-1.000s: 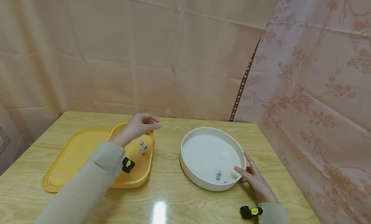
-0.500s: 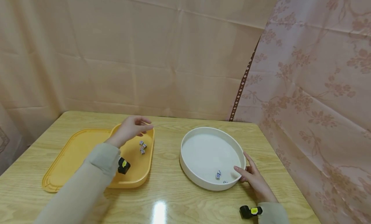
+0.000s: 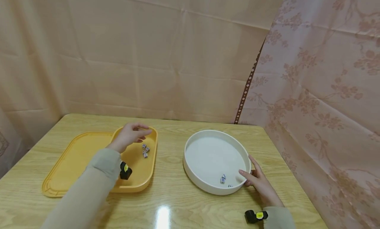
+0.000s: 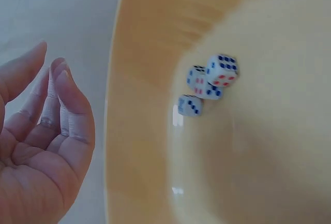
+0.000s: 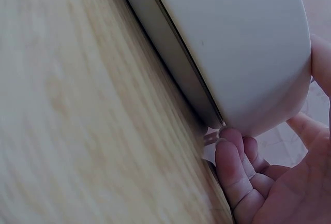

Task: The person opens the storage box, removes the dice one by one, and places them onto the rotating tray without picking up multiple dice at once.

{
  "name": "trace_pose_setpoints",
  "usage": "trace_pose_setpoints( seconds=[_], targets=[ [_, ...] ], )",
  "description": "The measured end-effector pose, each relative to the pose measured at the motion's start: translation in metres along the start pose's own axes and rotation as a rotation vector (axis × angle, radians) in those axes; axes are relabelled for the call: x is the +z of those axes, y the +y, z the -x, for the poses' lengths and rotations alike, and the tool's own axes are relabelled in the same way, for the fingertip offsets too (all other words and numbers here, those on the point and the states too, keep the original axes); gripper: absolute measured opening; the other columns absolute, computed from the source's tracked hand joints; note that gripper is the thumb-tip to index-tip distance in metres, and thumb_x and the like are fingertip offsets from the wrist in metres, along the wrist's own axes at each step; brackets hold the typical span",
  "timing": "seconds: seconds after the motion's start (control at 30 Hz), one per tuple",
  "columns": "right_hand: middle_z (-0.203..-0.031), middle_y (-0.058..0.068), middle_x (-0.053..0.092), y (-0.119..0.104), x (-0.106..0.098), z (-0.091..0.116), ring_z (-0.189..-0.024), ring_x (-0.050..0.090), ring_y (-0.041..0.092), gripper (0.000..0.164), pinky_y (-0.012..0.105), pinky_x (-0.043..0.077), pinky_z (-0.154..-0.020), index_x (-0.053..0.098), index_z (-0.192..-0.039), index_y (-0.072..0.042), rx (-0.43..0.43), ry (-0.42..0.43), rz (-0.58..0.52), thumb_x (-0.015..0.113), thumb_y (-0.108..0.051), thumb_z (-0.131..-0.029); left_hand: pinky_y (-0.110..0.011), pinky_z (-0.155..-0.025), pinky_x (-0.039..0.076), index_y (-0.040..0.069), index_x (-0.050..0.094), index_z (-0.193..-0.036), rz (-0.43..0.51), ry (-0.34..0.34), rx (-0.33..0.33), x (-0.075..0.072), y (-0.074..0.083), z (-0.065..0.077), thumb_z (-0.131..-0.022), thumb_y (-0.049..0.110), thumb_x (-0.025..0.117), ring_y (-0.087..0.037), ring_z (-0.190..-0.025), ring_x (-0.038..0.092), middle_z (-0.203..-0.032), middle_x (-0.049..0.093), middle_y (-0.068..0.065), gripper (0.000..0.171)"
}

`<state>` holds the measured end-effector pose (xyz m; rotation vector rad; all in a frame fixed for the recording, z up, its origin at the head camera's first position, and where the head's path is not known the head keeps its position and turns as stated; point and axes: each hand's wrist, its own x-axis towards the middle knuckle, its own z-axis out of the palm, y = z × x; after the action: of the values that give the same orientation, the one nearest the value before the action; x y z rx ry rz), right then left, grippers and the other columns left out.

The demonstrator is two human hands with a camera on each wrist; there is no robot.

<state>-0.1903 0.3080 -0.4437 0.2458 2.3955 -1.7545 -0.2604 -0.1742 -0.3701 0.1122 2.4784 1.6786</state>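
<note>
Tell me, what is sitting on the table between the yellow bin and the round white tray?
Nothing: only bare wooden tabletop lies between the yellow bin and the round white tray. The head view shows this.

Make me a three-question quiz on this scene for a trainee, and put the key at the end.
1. True or false: the left hand is touching the dice in the yellow container.
2. How many dice can be seen in the yellow container? A) two B) four C) six
3. Fill in the blank: the white round tray is held at its edge by the person's ____ hand.

Key:
1. False; the left wrist view shows a gap between them.
2. B
3. Right; the right hand has its thumb over the rim.
</note>
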Motion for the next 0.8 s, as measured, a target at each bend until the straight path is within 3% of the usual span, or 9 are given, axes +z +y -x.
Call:
trace_pose_setpoints(
  seconds=[0.07,0.2,0.47,0.8],
  targets=[
    [-0.095,0.004,0.054,0.0,0.0,0.0,-0.073,0.058,0.011,0.089,0.024,0.051,-0.072,0.007,-0.16,-0.027,-0.001,0.0,0.0,0.067,-0.028,-0.095,-0.042,-0.094,0.053,-0.003,0.054,-0.133,0.027,0.005,-0.021,0.0,-0.004,-0.001,-0.097,0.03,0.064,-0.024,-0.099,0.063,-0.121,0.063,-0.015,0.049],
    [-0.095,0.004,0.054,0.0,0.0,0.0,-0.073,0.058,0.011,0.089,0.025,0.051,-0.073,0.006,-0.16,-0.028,0.003,0.0,0.003,0.067,-0.028,-0.095,-0.034,-0.091,0.054,-0.002,0.053,-0.134,0.059,0.021,-0.067,0.0,-0.011,-0.003,-0.097,0.031,0.065,-0.024,-0.101,0.062,-0.118,0.062,-0.009,0.051],
    [-0.096,0.005,0.054,-0.001,0.0,0.0,-0.074,0.058,0.011,0.089,0.025,0.051,-0.073,0.007,-0.16,-0.027,0.009,0.005,0.009,0.067,-0.029,-0.094,-0.027,-0.079,0.056,-0.004,0.054,-0.134,0.095,0.048,-0.121,0.004,-0.023,-0.006,-0.096,0.026,0.066,-0.013,-0.085,0.063,-0.111,0.064,-0.007,0.05],
    [-0.095,0.004,0.054,0.0,0.0,-0.001,-0.073,0.058,0.011,0.089,0.024,0.051,-0.073,0.007,-0.16,-0.027,0.008,0.003,0.005,0.067,-0.028,-0.095,-0.021,-0.062,0.05,-0.009,0.053,-0.131,0.163,0.046,-0.129,0.006,-0.046,-0.014,-0.097,0.021,0.066,-0.005,-0.066,0.058,-0.088,0.067,0.001,0.047]
  ],
)
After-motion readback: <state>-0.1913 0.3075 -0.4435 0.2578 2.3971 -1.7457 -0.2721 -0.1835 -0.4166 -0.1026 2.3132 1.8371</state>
